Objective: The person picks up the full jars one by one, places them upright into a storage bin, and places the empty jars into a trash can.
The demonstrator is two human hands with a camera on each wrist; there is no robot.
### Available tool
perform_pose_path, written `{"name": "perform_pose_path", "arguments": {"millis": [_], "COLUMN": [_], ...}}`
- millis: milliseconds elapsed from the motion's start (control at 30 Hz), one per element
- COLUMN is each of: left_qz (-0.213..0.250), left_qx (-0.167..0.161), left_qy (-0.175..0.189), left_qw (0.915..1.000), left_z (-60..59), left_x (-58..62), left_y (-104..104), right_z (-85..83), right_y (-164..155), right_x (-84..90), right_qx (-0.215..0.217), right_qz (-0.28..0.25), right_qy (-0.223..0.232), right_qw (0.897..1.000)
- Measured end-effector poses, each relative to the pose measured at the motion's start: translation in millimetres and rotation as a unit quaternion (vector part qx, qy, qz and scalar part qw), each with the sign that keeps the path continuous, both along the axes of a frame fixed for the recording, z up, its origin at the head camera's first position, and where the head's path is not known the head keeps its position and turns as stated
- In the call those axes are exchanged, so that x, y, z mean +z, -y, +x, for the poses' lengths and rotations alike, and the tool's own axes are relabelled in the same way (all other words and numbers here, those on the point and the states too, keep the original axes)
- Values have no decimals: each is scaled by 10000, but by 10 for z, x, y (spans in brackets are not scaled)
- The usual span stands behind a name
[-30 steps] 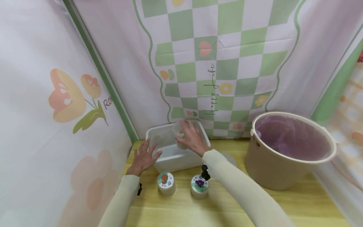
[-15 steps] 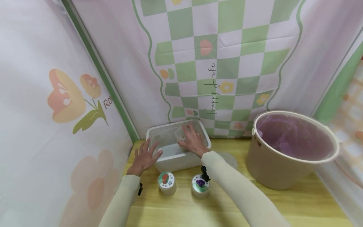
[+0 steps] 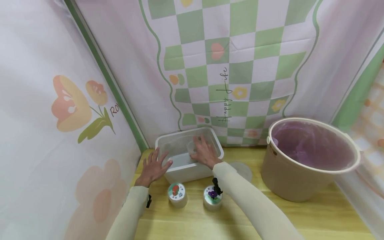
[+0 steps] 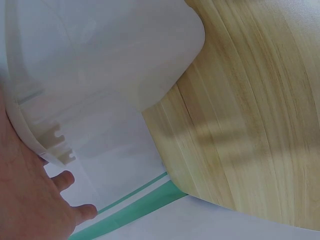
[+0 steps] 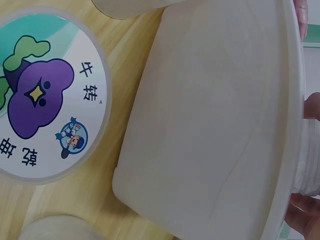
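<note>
A white plastic bin (image 3: pixel 187 173) stands at the back of the wooden table. Inside it, my right hand (image 3: pixel 205 154) grips a clear round plastic container (image 3: pixel 190 146) with thumb and fingers spread around its side; the right wrist view shows part of the container (image 5: pixel 311 160) beyond the bin's rim. My left hand (image 3: pixel 153 168) rests on the bin's left rim, fingers extended and spread. In front of the bin stand two round tubs, one with a red picture on its lid (image 3: pixel 177 191), the other with a purple character on its lid (image 3: pixel 212 194).
A large beige bucket (image 3: pixel 292 181) lined with a purple bag stands to the right. Between it and the bin, a clear round disc (image 3: pixel 243 170) lies on the wooden table (image 3: pixel 186 223), partly behind my right sleeve. Patterned cloth (image 3: pixel 201 73) hangs behind and along both sides.
My right hand has lowered the clear container deeper into the bin and slightly rightward. The left hand stays on the rim, and the tubs stand where they were.
</note>
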State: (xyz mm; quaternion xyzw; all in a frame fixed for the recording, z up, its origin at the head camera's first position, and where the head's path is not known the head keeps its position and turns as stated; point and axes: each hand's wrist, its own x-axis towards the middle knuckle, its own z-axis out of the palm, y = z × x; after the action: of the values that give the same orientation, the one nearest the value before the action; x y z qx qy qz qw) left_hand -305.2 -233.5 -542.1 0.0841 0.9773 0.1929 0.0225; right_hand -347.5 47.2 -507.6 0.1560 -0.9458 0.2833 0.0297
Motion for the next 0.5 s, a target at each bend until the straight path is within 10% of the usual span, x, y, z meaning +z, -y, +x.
{"name": "perform_pose_path", "arguments": {"millis": [500], "left_qz": [-4], "left_qx": [2], "left_qy": [42], "left_qw": [10000], "left_z": [17], "left_x": [17], "left_y": [-22], "right_z": [23], "right_y": [-19], "right_x": [-131], "right_qx": [-295], "right_qz": [-402], "right_qy": [518], "right_qw": [9974]}}
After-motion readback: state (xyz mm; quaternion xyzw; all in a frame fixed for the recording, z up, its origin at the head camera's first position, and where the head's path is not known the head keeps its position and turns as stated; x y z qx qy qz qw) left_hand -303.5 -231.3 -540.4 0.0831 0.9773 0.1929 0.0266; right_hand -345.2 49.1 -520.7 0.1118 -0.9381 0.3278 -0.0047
